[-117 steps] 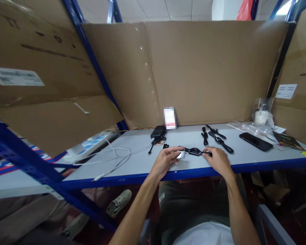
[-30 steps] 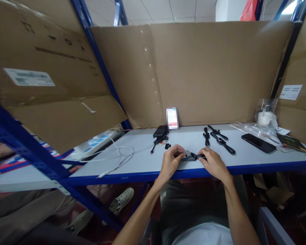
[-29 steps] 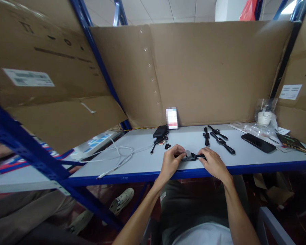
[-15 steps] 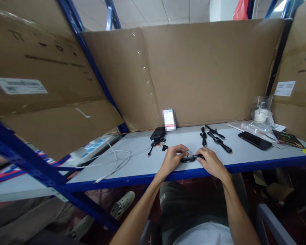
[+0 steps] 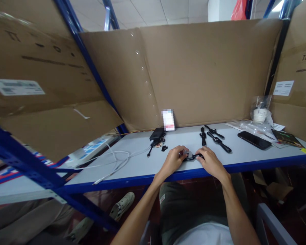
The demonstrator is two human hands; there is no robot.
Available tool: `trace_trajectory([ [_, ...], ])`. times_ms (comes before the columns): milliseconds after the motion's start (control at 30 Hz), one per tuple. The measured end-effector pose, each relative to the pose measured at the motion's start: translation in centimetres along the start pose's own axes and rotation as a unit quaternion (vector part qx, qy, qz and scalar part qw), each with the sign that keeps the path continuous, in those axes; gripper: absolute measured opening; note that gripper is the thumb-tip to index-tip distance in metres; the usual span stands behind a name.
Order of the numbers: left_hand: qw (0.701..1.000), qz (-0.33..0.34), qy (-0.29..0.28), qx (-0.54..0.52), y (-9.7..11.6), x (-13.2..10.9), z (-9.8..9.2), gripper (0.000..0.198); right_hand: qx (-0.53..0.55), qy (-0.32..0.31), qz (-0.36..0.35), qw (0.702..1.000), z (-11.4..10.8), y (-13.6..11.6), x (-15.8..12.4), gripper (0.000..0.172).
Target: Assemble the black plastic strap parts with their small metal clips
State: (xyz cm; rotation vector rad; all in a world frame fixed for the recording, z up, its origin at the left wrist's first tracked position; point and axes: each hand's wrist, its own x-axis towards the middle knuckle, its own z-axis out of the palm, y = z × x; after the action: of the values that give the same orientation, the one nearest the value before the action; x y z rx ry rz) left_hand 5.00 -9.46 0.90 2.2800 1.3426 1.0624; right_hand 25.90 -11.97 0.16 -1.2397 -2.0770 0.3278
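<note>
In front of me, close to the table's front edge, both hands are on a small black strap-like object (image 5: 190, 157) with a pale grey, shiny flat piece at its middle. My left hand (image 5: 175, 157) pinches its left end, fingertips at the pale piece. On the other side, my right hand (image 5: 208, 159) grips the black right end between thumb and fingers. Just beyond lie similar black long pieces with narrow middles: one upright-lying piece (image 5: 203, 136), a slanted one (image 5: 214, 131) and a larger one (image 5: 219, 142). A tiny black part (image 5: 164, 148) rests left of my hands.
A black box-shaped adapter (image 5: 156, 134) with a short cable, white cables (image 5: 117, 166) and a power strip (image 5: 91, 149) are on the left. A lit phone-like screen (image 5: 168, 119) leans on the cardboard (image 5: 193, 75). To the right are a black phone (image 5: 254, 140) and plastic bags (image 5: 255, 126).
My left fingers have closed lower over the left end and the pale piece, which stood up more before. The black object is slightly tilted now. My right hand keeps its grip.
</note>
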Motion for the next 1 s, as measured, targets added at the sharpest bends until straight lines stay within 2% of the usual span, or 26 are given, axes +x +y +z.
trace_trajectory([
  [133,0.999,0.038,-0.030,0.022,0.3,-1.0,-0.5,0.027,-0.016,-0.002,-0.003,1.000,-0.1,0.0,0.2,0.016],
  [267,0.997,0.060,-0.034,0.035,0.4,-2.1,-0.6,0.038,-0.014,-0.004,-0.008,1.000,-0.2,0.2,0.2,0.016],
  [633,0.996,0.063,-0.014,0.062,-0.3,-2.1,0.1,0.030,-0.027,-0.002,-0.024,0.999,-0.5,0.0,0.3,0.015],
  [833,0.995,0.075,-0.012,0.069,-0.2,-2.1,0.2,0.035,-0.025,0.001,-0.023,0.999,-0.5,0.1,0.5,0.016],
  [900,0.994,0.069,-0.018,0.078,-0.1,-2.1,0.1,0.036,-0.022,0.006,-0.023,0.999,-0.5,0.2,0.4,0.019],
  [1000,0.994,0.065,-0.020,0.085,0.1,-2.2,0.0,0.037,-0.010,0.006,-0.031,0.999,-0.5,0.1,0.2,0.033],
])
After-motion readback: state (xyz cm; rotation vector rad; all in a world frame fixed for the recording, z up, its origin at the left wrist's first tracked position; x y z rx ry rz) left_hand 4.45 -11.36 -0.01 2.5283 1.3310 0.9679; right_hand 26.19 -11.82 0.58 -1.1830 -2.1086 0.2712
